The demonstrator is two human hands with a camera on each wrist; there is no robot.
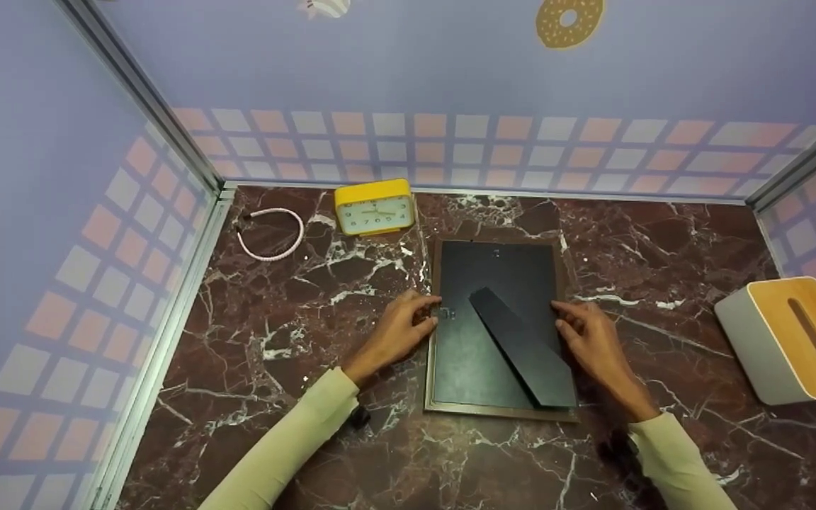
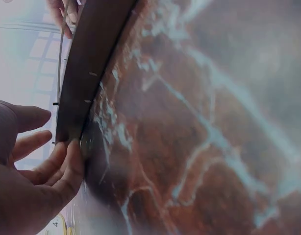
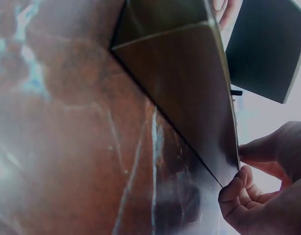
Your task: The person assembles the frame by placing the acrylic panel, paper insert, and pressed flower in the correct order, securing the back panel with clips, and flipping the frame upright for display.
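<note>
Numerals 3, 4, 5, 6, 7, 8 and 9 can be read on clock [image 1: 375, 214] dial in head view, top row blurred. Lone 4 seen in left wrist view.

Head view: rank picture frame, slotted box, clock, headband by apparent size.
1. Picture frame
2. Slotted box
3. Clock and headband: overall spans look close, so unranked; the headband is only a thin arc.

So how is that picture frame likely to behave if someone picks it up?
The picture frame is probably stiff: its sides look straight and deep in the wrist views. Its black stand juts from the back, so it may swing or catch. The sheen on one side in the right wrist view hints it could be slightly slippery.
</note>
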